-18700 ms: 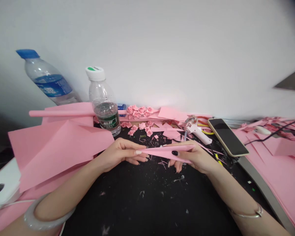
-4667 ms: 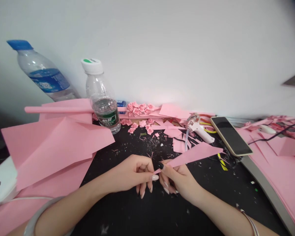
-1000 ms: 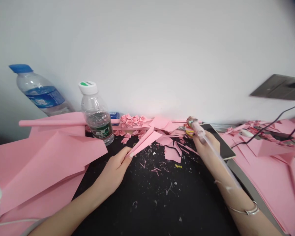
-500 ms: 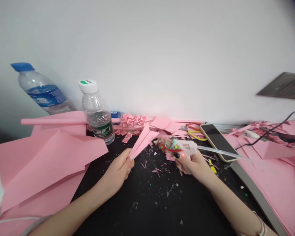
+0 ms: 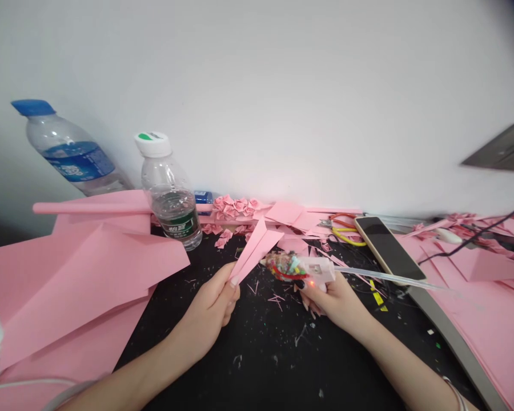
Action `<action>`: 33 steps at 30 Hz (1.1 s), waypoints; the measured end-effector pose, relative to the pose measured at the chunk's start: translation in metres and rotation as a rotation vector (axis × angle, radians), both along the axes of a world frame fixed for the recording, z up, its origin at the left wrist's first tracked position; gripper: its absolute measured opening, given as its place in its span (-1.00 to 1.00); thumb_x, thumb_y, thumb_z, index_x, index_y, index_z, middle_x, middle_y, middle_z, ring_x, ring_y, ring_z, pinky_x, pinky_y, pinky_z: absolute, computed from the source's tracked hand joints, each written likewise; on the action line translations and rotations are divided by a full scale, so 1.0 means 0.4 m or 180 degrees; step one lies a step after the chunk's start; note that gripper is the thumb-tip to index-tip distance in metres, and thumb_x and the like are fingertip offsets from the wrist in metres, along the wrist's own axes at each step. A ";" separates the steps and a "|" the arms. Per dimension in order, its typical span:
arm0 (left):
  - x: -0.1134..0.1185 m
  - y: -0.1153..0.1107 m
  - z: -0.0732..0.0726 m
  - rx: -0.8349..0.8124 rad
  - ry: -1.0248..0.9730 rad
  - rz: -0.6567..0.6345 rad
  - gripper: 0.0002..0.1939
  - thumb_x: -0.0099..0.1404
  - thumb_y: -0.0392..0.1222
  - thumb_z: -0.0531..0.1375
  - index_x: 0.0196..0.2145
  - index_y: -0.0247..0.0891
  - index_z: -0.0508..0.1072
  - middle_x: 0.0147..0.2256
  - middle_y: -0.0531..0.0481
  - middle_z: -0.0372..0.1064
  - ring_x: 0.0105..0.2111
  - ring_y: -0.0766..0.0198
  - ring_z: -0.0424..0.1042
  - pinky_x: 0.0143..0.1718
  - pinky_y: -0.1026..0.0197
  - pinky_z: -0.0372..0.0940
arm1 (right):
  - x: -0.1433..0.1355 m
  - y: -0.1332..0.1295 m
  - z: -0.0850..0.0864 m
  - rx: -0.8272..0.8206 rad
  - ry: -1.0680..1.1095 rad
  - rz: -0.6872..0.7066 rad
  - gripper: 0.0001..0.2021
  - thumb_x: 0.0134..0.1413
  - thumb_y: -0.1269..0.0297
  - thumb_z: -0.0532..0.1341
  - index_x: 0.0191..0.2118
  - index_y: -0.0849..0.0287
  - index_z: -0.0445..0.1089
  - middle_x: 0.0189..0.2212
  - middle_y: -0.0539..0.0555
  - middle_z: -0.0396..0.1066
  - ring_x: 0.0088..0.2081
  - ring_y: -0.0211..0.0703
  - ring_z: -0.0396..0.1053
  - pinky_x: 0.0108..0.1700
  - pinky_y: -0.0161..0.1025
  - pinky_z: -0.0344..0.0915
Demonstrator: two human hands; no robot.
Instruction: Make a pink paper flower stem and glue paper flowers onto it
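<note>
Between the thumb and fingers of my left hand (image 5: 218, 299) is a folded piece of pink paper (image 5: 257, 248), pinched at its narrow end, its two flaps fanning up and away from me. My right hand (image 5: 328, 299) is wrapped round the handle of a white hot glue gun (image 5: 319, 268), whose orange light glows. Colourful material crusts the front of the gun. A long clear glue stick (image 5: 377, 275) sticks out of its back. The gun's nozzle points left, close to the folded paper's right edge; whether they touch I cannot tell.
At the left, two water bottles (image 5: 175, 211) stand by pink sheets (image 5: 89, 279). Small pink paper flowers (image 5: 235, 206) lie along the wall. Scissors (image 5: 346, 231) and a phone (image 5: 389, 248) are behind my right hand. Paper scraps (image 5: 276, 298) litter the black tabletop (image 5: 261, 359); more pink sheets (image 5: 475, 308) lie right.
The glue gun has moved left and slightly down, bringing its nozzle nearer the folded paper. My left hand still pinches the paper, and the view has shifted a little.
</note>
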State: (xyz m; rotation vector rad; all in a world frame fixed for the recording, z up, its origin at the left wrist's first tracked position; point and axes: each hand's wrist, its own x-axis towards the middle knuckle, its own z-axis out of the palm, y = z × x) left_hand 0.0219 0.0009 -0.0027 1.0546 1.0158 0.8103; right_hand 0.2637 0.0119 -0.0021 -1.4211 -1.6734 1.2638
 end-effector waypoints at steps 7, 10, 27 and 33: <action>-0.001 -0.001 -0.003 0.0014 0.0007 -0.0030 -0.73 0.36 -0.04 -0.04 -0.08 -0.22 0.23 -0.53 0.19 -0.07 -0.63 0.45 -0.18 -0.67 0.37 -0.22 | 0.001 0.002 0.002 0.0023 -0.0067 -0.0033 -0.68 0.11 0.11 0.11 -0.55 0.19 0.24 -0.71 -0.04 0.24 -0.70 -0.36 0.14 -0.67 -0.40 0.05; 0.000 -0.001 -0.006 0.0030 0.0003 -0.0053 -0.73 0.37 -0.05 -0.04 -0.07 -0.23 0.23 -0.53 0.19 -0.07 -0.63 0.45 -0.18 -0.67 0.37 -0.22 | 0.000 0.001 0.001 0.0030 -0.0090 -0.0048 -0.69 0.11 0.12 0.10 -0.55 0.19 0.24 -0.71 -0.04 0.25 -0.71 -0.36 0.15 -0.67 -0.40 0.06; 0.001 0.002 0.002 -0.0029 0.0072 -0.0007 -0.69 0.34 -0.01 -0.02 -0.05 -0.22 0.23 -0.54 0.20 -0.08 -0.63 0.44 -0.18 -0.67 0.35 -0.24 | 0.005 0.002 -0.002 0.0028 -0.0221 -0.0130 -0.70 0.11 0.15 0.11 -0.56 0.20 0.26 -0.70 -0.01 0.29 -0.71 -0.35 0.17 -0.69 -0.41 0.06; 0.002 0.001 0.007 -0.0010 0.0105 0.0002 -0.67 0.34 -0.01 -0.02 -0.04 -0.23 0.23 -0.54 0.20 -0.07 -0.63 0.44 -0.18 -0.67 0.36 -0.22 | 0.008 0.007 -0.001 0.0094 -0.0277 -0.0152 -0.70 0.12 0.15 0.10 -0.54 0.20 0.28 -0.70 -0.02 0.30 -0.72 -0.35 0.16 -0.68 -0.40 0.09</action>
